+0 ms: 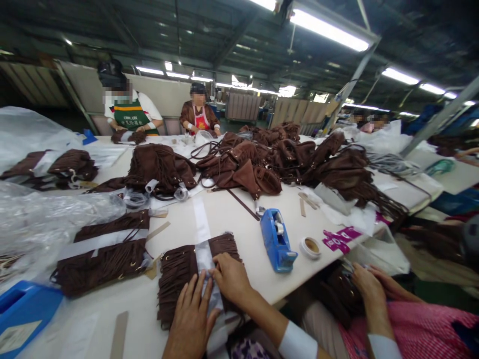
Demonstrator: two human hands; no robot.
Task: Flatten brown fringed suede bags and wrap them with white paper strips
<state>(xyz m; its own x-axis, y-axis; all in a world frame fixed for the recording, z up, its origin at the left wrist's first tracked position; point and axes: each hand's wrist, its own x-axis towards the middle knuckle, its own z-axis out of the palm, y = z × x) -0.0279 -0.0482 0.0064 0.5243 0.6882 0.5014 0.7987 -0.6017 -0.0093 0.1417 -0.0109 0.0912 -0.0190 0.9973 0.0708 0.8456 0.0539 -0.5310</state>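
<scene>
A folded brown fringed bag (175, 264) lies flat on the table in front of me. Across its middle runs a white paper strip (202, 249), whose far end stretches past the bag onto the tabletop. My left hand (194, 314) rests on the bag and strip with its fingers laid out flat. Beside it, my right hand (232, 280) has bent fingers closed at the strip, near its right edge; the fingertips are partly hidden. To the left lies another folded fringed bag (101, 269) with a white strip around it.
A blue tape dispenser (275, 242) and a tape roll (310, 248) stand right of my bag. Brown bags (247, 164) are heaped across the table (239, 214). Plastic film (75, 214) lies left. A co-worker's hands (368, 286) hold a brown bag close by at right; two people work opposite.
</scene>
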